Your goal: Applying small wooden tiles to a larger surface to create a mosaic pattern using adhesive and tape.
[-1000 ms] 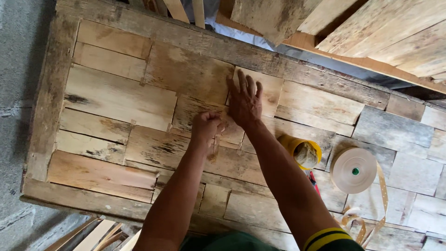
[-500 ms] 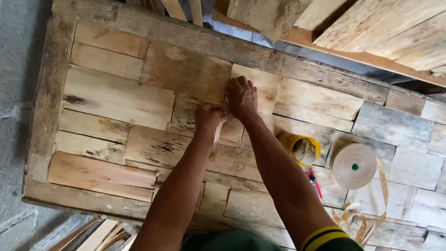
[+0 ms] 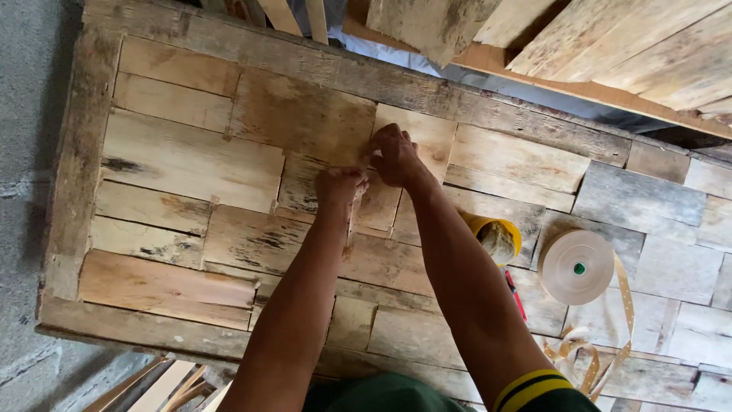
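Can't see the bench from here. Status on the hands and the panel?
Left hand and right hand both pressed on the wood panel, fingers at a seam. Tape roll and yellow cup off to the right, clear of the hands.

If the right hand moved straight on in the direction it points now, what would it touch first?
The right hand points up the panel, so it would likely first cross the pale wood piece, then meet the long dark plank above. Depth is unclear.

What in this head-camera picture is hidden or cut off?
- Left hand and right hand: fingertips curl against the wooden panel, hiding whatever they pinch.
- Yellow container: partly behind the right forearm.
- Tape roll: its loose strip runs off the bottom edge.
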